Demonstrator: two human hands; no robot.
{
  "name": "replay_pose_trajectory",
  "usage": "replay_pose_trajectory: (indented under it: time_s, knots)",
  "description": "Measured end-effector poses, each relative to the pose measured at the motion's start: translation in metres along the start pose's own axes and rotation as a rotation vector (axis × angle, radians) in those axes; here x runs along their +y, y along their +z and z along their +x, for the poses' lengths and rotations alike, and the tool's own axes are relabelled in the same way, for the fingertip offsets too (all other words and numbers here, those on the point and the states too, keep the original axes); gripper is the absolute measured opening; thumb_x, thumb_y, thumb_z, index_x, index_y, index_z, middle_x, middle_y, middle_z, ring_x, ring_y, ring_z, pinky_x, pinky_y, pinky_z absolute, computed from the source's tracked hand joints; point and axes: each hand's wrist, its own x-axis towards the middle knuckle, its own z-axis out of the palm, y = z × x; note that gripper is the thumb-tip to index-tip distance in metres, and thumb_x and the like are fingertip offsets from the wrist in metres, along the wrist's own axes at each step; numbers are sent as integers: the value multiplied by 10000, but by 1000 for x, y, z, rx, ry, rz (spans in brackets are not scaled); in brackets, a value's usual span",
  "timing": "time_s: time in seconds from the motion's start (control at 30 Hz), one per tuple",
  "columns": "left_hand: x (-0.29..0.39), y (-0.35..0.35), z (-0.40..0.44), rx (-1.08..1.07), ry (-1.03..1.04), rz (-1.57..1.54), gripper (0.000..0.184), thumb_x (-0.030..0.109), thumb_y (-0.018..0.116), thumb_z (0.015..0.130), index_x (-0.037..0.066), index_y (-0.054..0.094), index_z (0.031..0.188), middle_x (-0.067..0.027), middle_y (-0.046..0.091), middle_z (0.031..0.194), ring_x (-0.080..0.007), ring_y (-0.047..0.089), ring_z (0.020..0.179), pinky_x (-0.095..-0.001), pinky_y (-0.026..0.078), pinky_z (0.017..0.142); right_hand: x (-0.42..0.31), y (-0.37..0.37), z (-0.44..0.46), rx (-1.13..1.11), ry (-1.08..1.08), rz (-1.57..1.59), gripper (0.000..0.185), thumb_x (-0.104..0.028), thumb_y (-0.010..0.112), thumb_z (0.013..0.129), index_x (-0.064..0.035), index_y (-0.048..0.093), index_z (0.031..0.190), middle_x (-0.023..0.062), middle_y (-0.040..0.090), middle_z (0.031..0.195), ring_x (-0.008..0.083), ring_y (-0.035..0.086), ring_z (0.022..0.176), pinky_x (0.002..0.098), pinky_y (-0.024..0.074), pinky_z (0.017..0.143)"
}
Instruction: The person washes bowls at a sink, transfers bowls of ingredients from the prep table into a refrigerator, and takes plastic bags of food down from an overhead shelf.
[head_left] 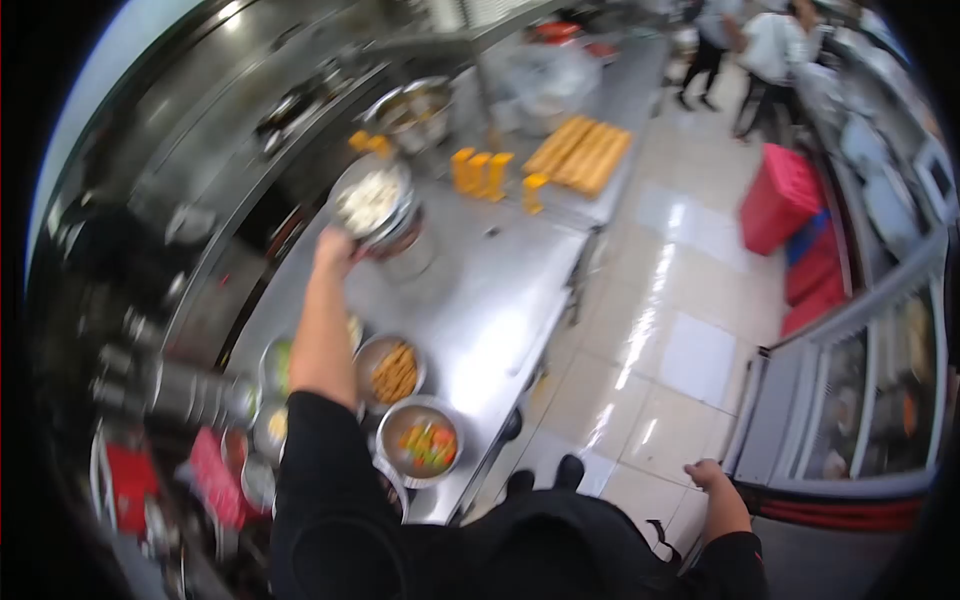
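My left hand (pixel 337 250) is at the near rim of a metal bowl (pixel 345 205) holding white chopped food (pixel 370 202), fingers closed on it. The bowl appears above other stacked bowls over the steel table (pixel 480 290). My right hand (pixel 706 472) hangs over the floor at the lower right, fingers curled; whether anything is inside is too small to tell. Nearer my body are a bowl of brown pieces (pixel 394 374) and a bowl of cut vegetables (pixel 426 445), left of the table's edge.
Yellow holders (pixel 482 174) and long golden rolls (pixel 580 155) lie at the table's far end. A red bin (pixel 775 200) stands across the tiled aisle, near a glass-fronted cabinet (pixel 870 390). Two people (pixel 775 50) stand at the far end.
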Motion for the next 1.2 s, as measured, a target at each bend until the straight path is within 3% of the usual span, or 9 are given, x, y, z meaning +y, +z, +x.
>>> replay_pose_trajectory:
  time_s: [0.17,0.3,0.47,0.53,0.57,0.6,0.77,1.1,1.2]
  knots:
    - [-65,-25,70,303,164,832,145,97,539,830,5,558,939,-159,586,701,-248,598,549,-368,422,403,-51,-24,-30,-8,-9,-78,560,-521,558,847,-47,692,1112,194,653,1150,346,591,1114,407,448,981]
    - [-76,-20,55,82,-337,324,197,229,576,874,49,588,954,-107,620,747,-223,605,556,-397,431,417,-55,-16,-70,28,19,-60,583,-524,546,853,-32,676,1136,203,643,1168,348,593,1115,415,447,983]
    - [-99,-36,88,-258,-401,44,215,272,580,902,116,592,1050,-90,643,832,-203,606,593,-313,492,492,-55,29,-134,107,40,-33,600,-520,550,851,-1,668,1127,232,644,1137,371,598,1090,428,455,960]
    - [-109,-40,97,-226,-300,4,217,225,550,915,91,595,1080,-102,645,914,-224,626,684,-355,557,583,-44,58,-132,142,-27,-46,614,-553,551,847,-3,674,1090,232,651,1102,380,605,1059,449,464,933]
    - [-157,-70,154,-595,145,242,247,184,527,917,65,591,1124,-126,624,1018,-250,628,759,-420,589,663,-48,66,-142,196,-97,-84,628,-584,550,842,-10,673,1064,228,654,1081,385,613,1029,470,470,902]
    - [-119,-43,110,-316,-309,-218,273,146,513,914,48,581,1161,-145,590,1086,-267,617,808,-474,598,709,-53,74,-148,167,-72,-70,622,-583,549,840,-15,674,1062,228,658,1062,387,615,1022,482,471,883]
    - [-103,-1,96,-192,-314,-92,190,203,505,917,95,638,999,-87,602,794,-168,545,565,-438,593,704,-134,48,-254,216,-47,40,507,-474,640,821,-14,670,1033,210,677,983,398,639,942,481,511,816]
    - [-43,59,-119,-911,-111,159,261,269,621,848,137,645,1072,-19,627,725,-123,520,484,-335,573,574,-202,65,-426,457,-281,340,535,-425,630,867,-18,579,1211,231,621,1141,395,588,1056,464,473,910]
    - [-45,71,-219,-1168,-114,272,402,251,587,858,100,576,1231,-74,665,990,-215,644,729,-361,556,560,-184,110,-473,420,-311,416,565,-439,625,872,-6,567,1231,228,630,1129,389,589,1062,453,468,921]
